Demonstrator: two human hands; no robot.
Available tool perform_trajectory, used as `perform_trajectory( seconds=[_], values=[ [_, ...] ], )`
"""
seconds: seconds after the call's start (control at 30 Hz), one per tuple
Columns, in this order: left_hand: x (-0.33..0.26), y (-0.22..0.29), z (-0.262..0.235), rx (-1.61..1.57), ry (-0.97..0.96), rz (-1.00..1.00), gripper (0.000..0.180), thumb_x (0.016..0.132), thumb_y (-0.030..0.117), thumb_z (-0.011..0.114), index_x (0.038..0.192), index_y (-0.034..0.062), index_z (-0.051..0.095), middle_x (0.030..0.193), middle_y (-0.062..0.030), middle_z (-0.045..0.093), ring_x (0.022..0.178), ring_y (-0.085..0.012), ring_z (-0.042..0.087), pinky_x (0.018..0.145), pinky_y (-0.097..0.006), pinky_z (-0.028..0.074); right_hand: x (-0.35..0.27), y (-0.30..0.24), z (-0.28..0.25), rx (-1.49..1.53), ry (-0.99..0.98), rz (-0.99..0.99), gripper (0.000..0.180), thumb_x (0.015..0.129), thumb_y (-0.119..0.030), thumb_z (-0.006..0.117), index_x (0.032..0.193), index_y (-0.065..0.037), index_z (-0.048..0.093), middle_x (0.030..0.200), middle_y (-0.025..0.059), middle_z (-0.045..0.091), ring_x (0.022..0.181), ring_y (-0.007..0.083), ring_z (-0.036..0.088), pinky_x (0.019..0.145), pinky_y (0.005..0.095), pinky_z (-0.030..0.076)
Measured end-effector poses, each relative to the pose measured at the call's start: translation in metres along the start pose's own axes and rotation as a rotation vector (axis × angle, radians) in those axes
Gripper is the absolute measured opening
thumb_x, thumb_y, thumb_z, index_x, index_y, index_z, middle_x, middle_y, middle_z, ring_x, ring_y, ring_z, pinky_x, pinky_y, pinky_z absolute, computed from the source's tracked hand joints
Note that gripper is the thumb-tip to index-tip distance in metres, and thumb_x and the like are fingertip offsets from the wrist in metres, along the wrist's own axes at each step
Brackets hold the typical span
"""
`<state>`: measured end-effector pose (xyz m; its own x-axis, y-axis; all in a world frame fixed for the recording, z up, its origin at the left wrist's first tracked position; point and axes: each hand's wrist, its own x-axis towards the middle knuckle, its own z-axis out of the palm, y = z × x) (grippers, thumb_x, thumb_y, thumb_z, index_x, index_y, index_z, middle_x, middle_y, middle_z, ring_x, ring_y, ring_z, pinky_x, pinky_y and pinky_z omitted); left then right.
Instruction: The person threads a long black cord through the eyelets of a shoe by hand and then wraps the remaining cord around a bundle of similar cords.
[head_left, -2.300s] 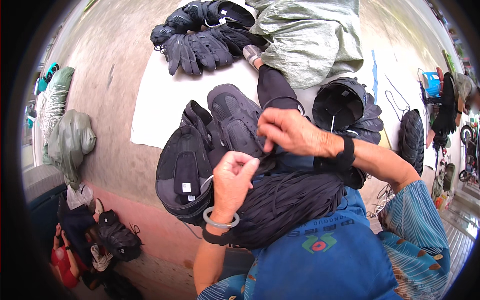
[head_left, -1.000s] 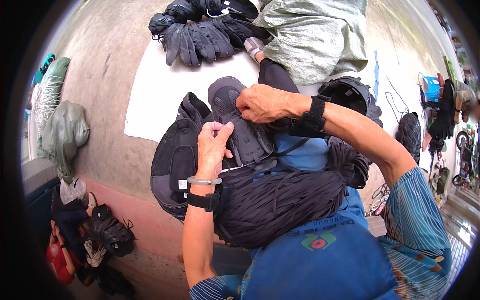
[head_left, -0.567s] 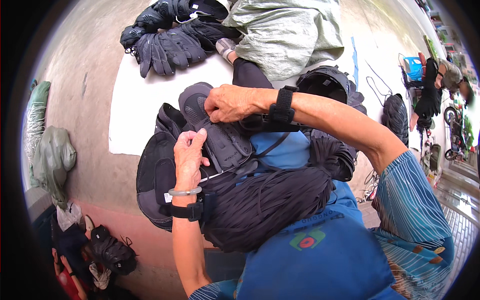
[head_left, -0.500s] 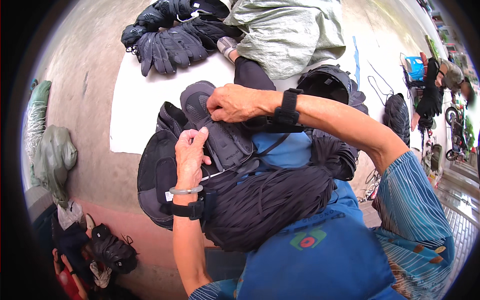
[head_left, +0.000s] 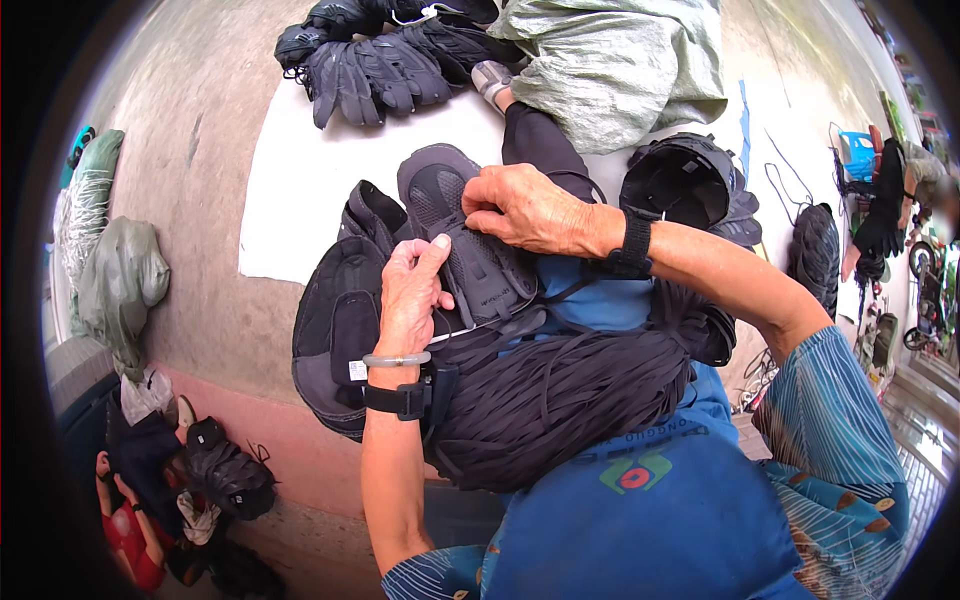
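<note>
A dark grey shoe upper (head_left: 485, 270) with a mesh-like tongue lies over my lap, its rounded toe pointing away from me. My left hand (head_left: 412, 285) grips its left edge, thumb uppermost. Fingers curled, my right hand (head_left: 525, 208) pinches at the upper's right side; whatever sits between those fingertips is hidden. A thick bundle of black laces (head_left: 560, 400) is spread across my blue apron (head_left: 640, 530). Beside my left hand, another black shoe upper (head_left: 330, 330) shows its inside and a small white label.
Stacked black shoe uppers (head_left: 380, 75) rest on a white sheet (head_left: 290, 200) ahead, near a pale woven sack (head_left: 610, 80). More black uppers (head_left: 680, 185) lie right of my hands. One person in red (head_left: 130, 540) sits lower left; another person (head_left: 925, 175) is far right.
The whole view has shifted, so the scene sits farther right in the picture. Both hands stay at the same shoe upper, with little visible change in their grip.
</note>
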<state>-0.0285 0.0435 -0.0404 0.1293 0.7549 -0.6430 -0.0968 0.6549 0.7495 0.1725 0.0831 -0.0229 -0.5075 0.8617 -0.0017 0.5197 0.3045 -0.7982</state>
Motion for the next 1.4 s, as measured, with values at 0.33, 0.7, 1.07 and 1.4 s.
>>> perform_trajectory(
  seconds=[0.33, 0.7, 1.07, 1.4],
  values=[
    [0.004, -0.002, -0.003, -0.035, -0.002, -0.028, 0.027, 0.086, 0.026, 0.070, 0.086, 0.0069, 0.052, 0.057, 0.0045, 0.041, 0.042, -0.0036, 0.035, 0.037, -0.021, 0.040, 0.007, 0.006, -0.002, 0.234, -0.183, 0.225, 0.019, 0.084, -0.016, 0.062, 0.085, 0.003, 0.061, 0.071, 0.0150, 0.061, 0.067, 0.0218, 0.059, 0.065, 0.0342, 0.047],
    [0.003, -0.003, -0.001, -0.041, 0.023, -0.018, 0.027, 0.085, 0.027, 0.071, 0.086, 0.0068, 0.053, 0.057, 0.0043, 0.041, 0.041, -0.0039, 0.035, 0.037, -0.022, 0.040, 0.001, -0.004, 0.007, 0.169, 0.008, 0.273, 0.023, 0.082, -0.018, 0.059, 0.082, 0.004, 0.063, 0.073, 0.0218, 0.062, 0.071, 0.0334, 0.063, 0.067, 0.0392, 0.049],
    [0.001, 0.001, 0.003, -0.007, 0.022, -0.023, 0.027, 0.087, 0.029, 0.069, 0.084, 0.0096, 0.051, 0.056, 0.0070, 0.036, 0.042, -0.0035, 0.032, 0.039, -0.021, 0.038, -0.001, -0.005, 0.007, 0.118, 0.032, 0.175, 0.022, 0.083, -0.016, 0.056, 0.080, 0.006, 0.061, 0.073, 0.0241, 0.061, 0.073, 0.0391, 0.062, 0.068, 0.0429, 0.049],
    [0.003, -0.002, 0.000, -0.021, 0.012, -0.014, 0.027, 0.086, 0.027, 0.070, 0.085, 0.0072, 0.052, 0.057, 0.0045, 0.041, 0.041, -0.0035, 0.035, 0.037, -0.021, 0.040, -0.001, -0.004, 0.008, 0.088, 0.018, 0.159, 0.022, 0.082, -0.016, 0.056, 0.079, 0.006, 0.061, 0.074, 0.0249, 0.061, 0.075, 0.0407, 0.062, 0.070, 0.0443, 0.049]
  ],
)
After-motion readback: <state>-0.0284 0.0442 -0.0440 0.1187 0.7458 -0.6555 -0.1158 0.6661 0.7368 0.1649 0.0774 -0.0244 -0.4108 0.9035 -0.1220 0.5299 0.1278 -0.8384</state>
